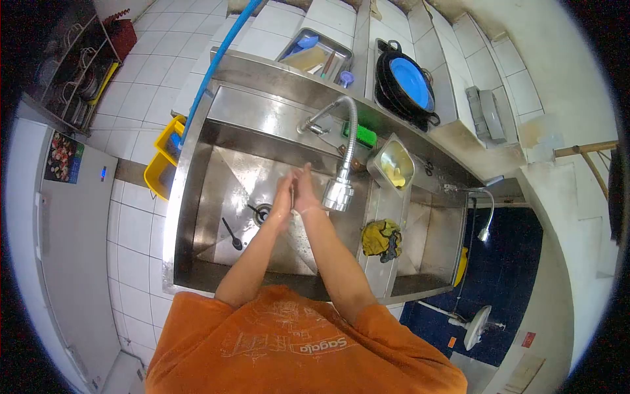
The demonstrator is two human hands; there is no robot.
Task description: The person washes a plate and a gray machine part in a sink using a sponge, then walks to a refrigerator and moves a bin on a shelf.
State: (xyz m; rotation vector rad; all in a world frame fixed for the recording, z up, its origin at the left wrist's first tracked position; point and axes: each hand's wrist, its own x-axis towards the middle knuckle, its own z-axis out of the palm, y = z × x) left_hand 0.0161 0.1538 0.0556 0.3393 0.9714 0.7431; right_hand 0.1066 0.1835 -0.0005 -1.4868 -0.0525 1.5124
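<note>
Wide steel sink set in the tabletop, wet across its floor, with a smaller second basin to the right. Orange shirt close against the near rim. Bendy tap arching over from the far ledge, head hanging just right of the hands above the right part of the big basin. Running or not, impossible to tell.

Left hand and right hand pressed flat together, palm to palm. Fingers straight and pointing away, nothing held in either, raised above the drain.

Yellow cloth heaped on the divider between the two basins, right of the forearms. Steel tub of yellow lumps on the ledge just right of the tap head. Black spoon lying on the sink floor, near left of the drain. Green sponge on the far ledge beside the neck of the tap.

Likely trouble, as a judgement only:
- Risk of bumping the tap head, so close to the right hand, and swinging spray over the divider onto the cloth or into the tub.
- Risk of splash off flat palms, running down both forearms to the shirt or over the near rim.
- Smaller risk of nudging the spoon against the drain with a careless reach to the left, blocking the outflow.
</note>
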